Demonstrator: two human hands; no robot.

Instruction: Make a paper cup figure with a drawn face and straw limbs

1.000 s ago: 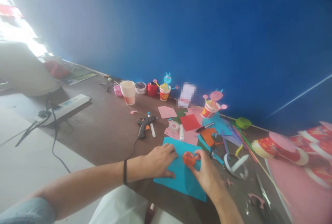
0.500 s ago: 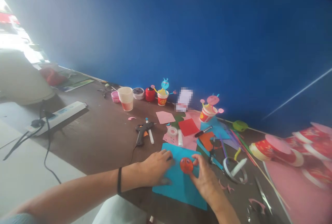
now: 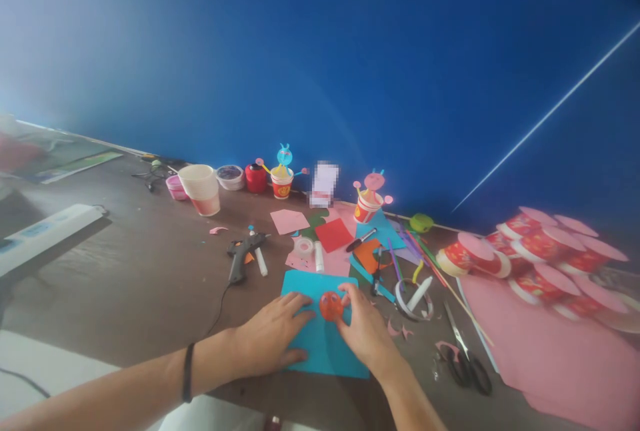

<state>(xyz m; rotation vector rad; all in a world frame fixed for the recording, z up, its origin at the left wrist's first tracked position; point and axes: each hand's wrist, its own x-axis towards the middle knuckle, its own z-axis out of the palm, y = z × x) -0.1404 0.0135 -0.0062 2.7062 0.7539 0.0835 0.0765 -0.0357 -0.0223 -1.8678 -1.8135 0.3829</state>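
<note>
A blue sheet of paper [image 3: 320, 358] lies on the dark table in front of me. Over it, my right hand [image 3: 363, 328] pinches the edge of a small orange-red paper disc [image 3: 331, 307] with two googly eyes on it. Resting on the left part of the sheet, my left hand [image 3: 275, 332] has its fingers stretched out and holds nothing. Beyond the sheet are a glue stick [image 3: 319, 256], a roll of tape [image 3: 303, 247] and a red paper square [image 3: 335, 236].
A black glue gun [image 3: 243, 258] lies left of the sheet. Scissors [image 3: 466, 354] and a tape ring [image 3: 414, 301] are on the right. Stacked cups [image 3: 201, 190] and two cup figures [image 3: 369, 206] stand along the blue wall. Red cups with pink discs [image 3: 545, 242] crowd the far right.
My view has swung right, so the table's things sit further left in it. The blue sheet has turned straighter. My left hand now lies flatter on it; the right still pinches the disc.
</note>
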